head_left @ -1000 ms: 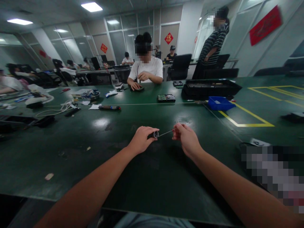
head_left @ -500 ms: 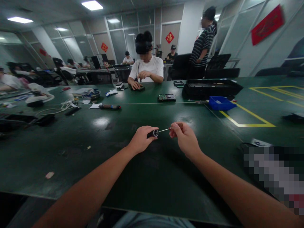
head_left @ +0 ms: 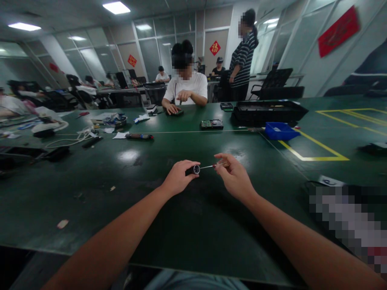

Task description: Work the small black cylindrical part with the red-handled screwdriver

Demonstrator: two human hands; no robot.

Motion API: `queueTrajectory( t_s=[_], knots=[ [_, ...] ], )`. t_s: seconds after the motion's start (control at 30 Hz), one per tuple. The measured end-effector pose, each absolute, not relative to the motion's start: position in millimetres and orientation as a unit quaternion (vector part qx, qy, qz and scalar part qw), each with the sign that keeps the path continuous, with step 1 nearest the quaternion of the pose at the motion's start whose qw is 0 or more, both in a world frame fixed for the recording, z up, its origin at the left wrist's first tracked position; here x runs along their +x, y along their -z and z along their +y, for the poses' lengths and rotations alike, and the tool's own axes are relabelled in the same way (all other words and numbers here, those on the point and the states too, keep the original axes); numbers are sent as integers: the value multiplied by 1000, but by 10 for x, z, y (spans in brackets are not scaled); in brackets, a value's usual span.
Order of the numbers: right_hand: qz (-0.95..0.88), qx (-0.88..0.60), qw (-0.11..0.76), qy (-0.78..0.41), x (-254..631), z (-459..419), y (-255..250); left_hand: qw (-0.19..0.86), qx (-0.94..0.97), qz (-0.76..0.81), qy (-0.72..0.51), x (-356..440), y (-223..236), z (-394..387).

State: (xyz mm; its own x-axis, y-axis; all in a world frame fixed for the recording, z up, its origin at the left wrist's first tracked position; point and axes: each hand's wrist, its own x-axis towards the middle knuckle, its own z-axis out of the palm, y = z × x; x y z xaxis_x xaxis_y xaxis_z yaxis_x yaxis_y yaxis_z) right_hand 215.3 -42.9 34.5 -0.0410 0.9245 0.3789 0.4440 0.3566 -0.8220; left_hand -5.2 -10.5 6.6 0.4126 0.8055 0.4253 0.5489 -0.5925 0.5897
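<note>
My left hand [head_left: 179, 178] is closed round a small black cylinder [head_left: 196, 169] with a silvery ring at its end, which faces right. The rest of the cylinder is hidden by my fingers. In my right hand [head_left: 237, 176] lies a screwdriver [head_left: 222, 164] with a clear, reddish handle, between thumb and fingers, the index finger lifted off it. Its thin metal shaft points left, and the tip meets the ringed end of the cylinder. Both hands are over the green table [head_left: 169, 225].
Beyond my hands lie a hard drive [head_left: 212, 124], a blue tray [head_left: 281, 131], a long black bin [head_left: 269, 112] and a dark pen-shaped tool [head_left: 139, 137]. Cables [head_left: 75, 137] and papers clutter the left. A co-worker [head_left: 187, 86] sits opposite, hands on a dark device.
The fingers of my right hand have loosened and spread, so more of the screwdriver handle shows. My left hand keeps its place. A standing person in the background has moved left.
</note>
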Motion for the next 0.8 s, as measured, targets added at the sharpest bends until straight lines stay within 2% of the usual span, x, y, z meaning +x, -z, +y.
queueTrajectory(
  t_s=[0.3, 0.5, 0.8],
  knots=[
    [-672, -539, 447, -242, 2163, -403, -363, 185, 822, 402, -358, -54, -46, -100],
    [-670, -506, 471, -270, 2163, -402, -302, 180, 823, 401, -360, -46, -41, -95],
    [-463, -423, 611, -482, 2089, -303, -212, 172, 828, 381, -374, -81, -82, -90]
  ],
)
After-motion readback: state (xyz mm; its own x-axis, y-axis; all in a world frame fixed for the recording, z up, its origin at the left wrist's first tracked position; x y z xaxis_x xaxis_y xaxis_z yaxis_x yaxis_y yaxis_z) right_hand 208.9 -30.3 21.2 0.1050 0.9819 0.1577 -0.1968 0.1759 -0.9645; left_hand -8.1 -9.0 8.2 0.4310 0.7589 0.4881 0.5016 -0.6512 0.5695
